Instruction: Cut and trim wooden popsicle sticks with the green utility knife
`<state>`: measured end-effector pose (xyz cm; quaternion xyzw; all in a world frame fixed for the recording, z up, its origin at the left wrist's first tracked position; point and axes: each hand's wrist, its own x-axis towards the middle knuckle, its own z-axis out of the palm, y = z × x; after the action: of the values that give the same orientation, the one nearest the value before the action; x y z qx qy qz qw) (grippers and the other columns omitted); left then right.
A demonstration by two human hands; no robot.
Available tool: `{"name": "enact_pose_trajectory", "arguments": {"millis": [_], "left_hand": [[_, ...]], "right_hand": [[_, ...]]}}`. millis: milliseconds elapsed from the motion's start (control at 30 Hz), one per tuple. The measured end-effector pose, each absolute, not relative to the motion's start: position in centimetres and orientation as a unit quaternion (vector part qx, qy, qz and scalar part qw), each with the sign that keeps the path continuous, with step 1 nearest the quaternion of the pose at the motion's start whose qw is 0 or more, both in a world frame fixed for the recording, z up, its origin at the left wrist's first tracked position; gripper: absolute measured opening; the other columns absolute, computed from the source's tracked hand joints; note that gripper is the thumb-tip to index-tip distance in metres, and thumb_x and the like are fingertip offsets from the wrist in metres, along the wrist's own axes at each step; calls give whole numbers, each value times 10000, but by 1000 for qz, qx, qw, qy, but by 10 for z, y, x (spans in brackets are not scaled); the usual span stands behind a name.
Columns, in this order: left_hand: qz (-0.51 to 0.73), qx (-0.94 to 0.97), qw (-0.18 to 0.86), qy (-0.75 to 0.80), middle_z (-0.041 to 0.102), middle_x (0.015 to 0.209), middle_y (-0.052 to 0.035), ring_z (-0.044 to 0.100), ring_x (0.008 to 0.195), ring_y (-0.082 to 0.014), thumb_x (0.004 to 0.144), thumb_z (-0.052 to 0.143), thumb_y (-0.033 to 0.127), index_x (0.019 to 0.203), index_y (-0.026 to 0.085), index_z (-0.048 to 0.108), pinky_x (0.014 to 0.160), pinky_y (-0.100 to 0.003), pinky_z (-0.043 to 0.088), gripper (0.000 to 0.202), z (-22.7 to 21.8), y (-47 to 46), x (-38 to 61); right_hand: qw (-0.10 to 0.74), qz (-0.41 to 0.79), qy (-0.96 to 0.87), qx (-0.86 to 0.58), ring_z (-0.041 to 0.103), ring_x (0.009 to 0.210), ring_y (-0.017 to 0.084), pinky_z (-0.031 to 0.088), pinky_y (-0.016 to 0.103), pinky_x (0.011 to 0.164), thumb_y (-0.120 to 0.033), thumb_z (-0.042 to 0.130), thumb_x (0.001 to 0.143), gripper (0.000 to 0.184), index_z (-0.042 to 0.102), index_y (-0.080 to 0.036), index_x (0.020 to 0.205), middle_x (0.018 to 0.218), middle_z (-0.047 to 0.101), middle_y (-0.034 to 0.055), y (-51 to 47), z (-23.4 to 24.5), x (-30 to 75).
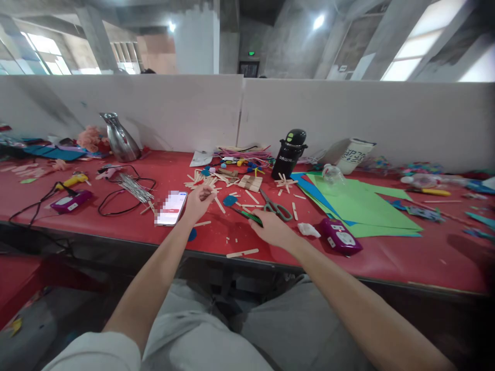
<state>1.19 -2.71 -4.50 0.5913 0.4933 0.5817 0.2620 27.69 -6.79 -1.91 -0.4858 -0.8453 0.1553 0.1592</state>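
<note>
right hand [273, 231]: fingers wrapped around a green-and-black cutter [253, 217], pressed to its handle; the slim end points leftward and away from the person, just below a blue disc [230, 200]. left hand [199, 203]: fingers bent, with the tips near the thumb, at the near edge of a heap of wooden sticks [201, 180] — whether the fingertips pinch a stick cannot be told.

adjacent to the hands: grey-handled scissors [284, 212] lie just beyond the right hand, handles toward the right, blades toward a flat wooden block [250, 183]. loose sticks are scattered between and beyond the hands; a single notched stick [242, 253] lies near the front edge of the red table [386, 265]. a phone [172, 208] lies to the left of the left hand, screen up.

right of the right hand: a crumpled white tissue [308, 230], then a purple box [340, 237], then green sheets [371, 206] overlapping blue ones.

outer zone: a black bottle [286, 161] stands beyond the scissors; a white cup [356, 156] is located near the partition [348, 111]. at far left — a steel jug [120, 140], a bundle of silvery strands [135, 187], a yellow glue gun [73, 180] and a second purple box [71, 201] with dark cables.
</note>
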Motion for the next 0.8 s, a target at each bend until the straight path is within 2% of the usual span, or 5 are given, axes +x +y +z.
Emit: {"name": "enact_pose_trajectory", "arguments": {"millis": [167, 267, 400, 567, 800], "left_hand": [[576, 573, 338, 475, 730, 764, -24, 723, 658, -177, 717, 784, 464, 905, 175, 674, 655, -318, 632, 362, -41, -31, 15], [568, 572, 374, 458, 724, 723, -17, 728, 652, -180, 676, 823, 511, 837, 177, 662, 659, -320, 643, 404, -38, -34, 19], [546, 581, 430, 424, 718, 690, -16, 737, 658, -180, 637, 865, 529, 785, 168, 641, 654, -302, 638, 450, -36, -39, 27], [514, 595, 455, 418, 719, 647, -28, 733, 632, -181, 616, 878, 538, 761, 164, 632, 628, -281, 617, 471, -35, -44, 34], [514, 619, 449, 388, 717, 621, -29, 709, 582, -161, 695, 846, 461, 793, 157, 646, 582, -259, 589, 376, -33, -36, 38]], "right_hand": [[207, 154, -829, -496, 628, 1144, 349, 453, 439, 989, -176, 579, 916, 291, 676, -74, 1170, 1177, 696, 223, -60, -35, 270], [260, 166, -818, -486, 573, 1245, 346, 410, 459, 1077, -269, 591, 935, 313, 678, -86, 1174, 1257, 667, 221, -57, -35, 264], [312, 258, -805, -433, 696, 959, 221, 531, 330, 855, -429, 359, 1046, 431, 701, -167, 1034, 1031, 752, 103, -58, -25, 252], [333, 349, -790, -380, 671, 705, 174, 511, 281, 706, -375, 536, 955, 265, 710, -177, 937, 782, 724, 35, -56, -21, 242], [312, 382, -775, -396, 660, 554, 163, 518, 264, 590, -311, 550, 924, 219, 669, -192, 785, 608, 672, 0, -50, -24, 236]]}}
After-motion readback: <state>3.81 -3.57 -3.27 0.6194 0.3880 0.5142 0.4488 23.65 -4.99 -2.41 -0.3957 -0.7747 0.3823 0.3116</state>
